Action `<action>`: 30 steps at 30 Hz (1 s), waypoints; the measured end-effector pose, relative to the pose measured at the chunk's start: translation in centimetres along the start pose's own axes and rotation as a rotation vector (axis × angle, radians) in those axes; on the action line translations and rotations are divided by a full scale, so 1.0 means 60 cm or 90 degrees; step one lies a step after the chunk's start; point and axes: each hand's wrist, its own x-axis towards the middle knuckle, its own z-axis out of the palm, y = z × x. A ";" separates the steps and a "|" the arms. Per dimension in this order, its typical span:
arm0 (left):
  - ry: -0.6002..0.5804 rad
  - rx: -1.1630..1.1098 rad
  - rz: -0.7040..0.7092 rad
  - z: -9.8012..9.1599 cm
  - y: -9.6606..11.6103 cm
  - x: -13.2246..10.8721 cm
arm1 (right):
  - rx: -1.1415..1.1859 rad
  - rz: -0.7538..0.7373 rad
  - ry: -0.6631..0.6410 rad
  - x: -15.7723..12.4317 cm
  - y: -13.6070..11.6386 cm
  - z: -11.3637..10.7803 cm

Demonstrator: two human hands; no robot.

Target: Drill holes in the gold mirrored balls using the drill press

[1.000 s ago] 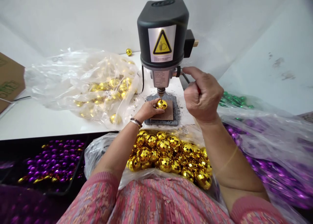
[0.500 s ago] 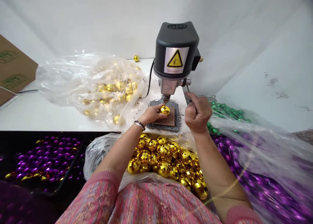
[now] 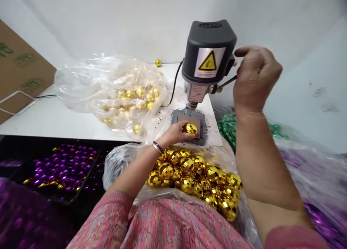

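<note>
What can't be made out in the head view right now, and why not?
All in the head view:
Underside of the gold ball in the left hand: faces away from the camera.
Far end of the lever: hidden by the right hand.
Small print on the grey drill label: too small and blurred.
Rest of the cardboard box: cut off by the left edge.
</note>
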 end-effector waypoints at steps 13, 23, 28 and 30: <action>0.106 0.398 -0.073 -0.104 -0.054 -0.040 | -0.023 -0.079 0.010 -0.008 0.031 -0.004; 0.060 0.792 -0.247 -0.179 -0.101 -0.076 | -0.038 -0.114 0.009 -0.022 0.029 -0.008; 0.069 0.777 -0.275 -0.188 -0.118 -0.065 | -0.024 -0.113 0.027 -0.034 0.026 -0.011; 0.072 0.772 -0.273 -0.196 -0.119 -0.061 | -0.013 -0.105 0.031 -0.037 0.025 -0.011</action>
